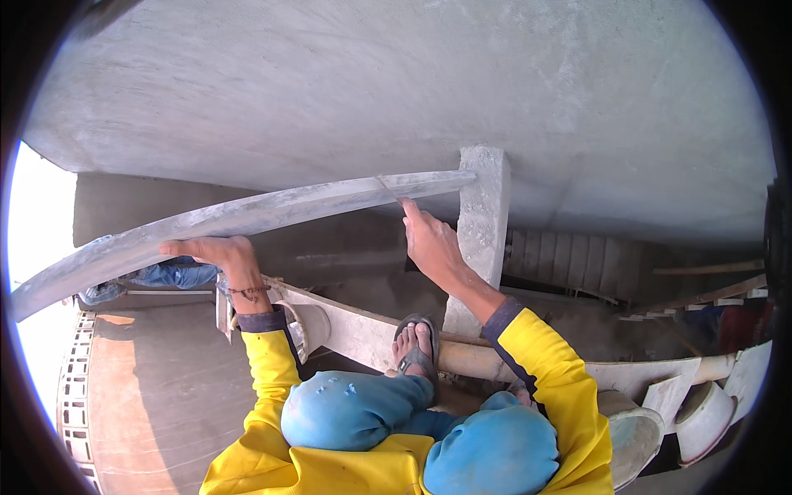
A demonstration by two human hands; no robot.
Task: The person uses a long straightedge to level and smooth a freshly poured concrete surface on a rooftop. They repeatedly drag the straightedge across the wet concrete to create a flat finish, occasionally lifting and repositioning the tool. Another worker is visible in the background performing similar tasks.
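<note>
A long grey straight-edged board (pixel 313 204) runs from the far left, bowed by the lens, to a rough concrete post (pixel 483 223), where its end meets the post's upper part. My left hand (pixel 221 256) is closed on the board from underneath, thumb along it. My right hand (pixel 433 247), lower than the board's right half, pinches a thin, narrow tool (pixel 388 187) that lies across the board's face; its exact kind is unclear. A smooth grey plastered surface (pixel 429 82) spreads above the board. My knees and one sandalled foot (pixel 412 351) show below my hands.
Narrow planks (pixel 371 334) and a bamboo pole (pixel 462 359) run under me, with pale buckets (pixel 705 421) beside them. Crumpled blue denim (pixel 177 276) shows behind the board. A drop to a lower floor (pixel 140 371) is at left; slats and beams (pixel 709 268) are at right.
</note>
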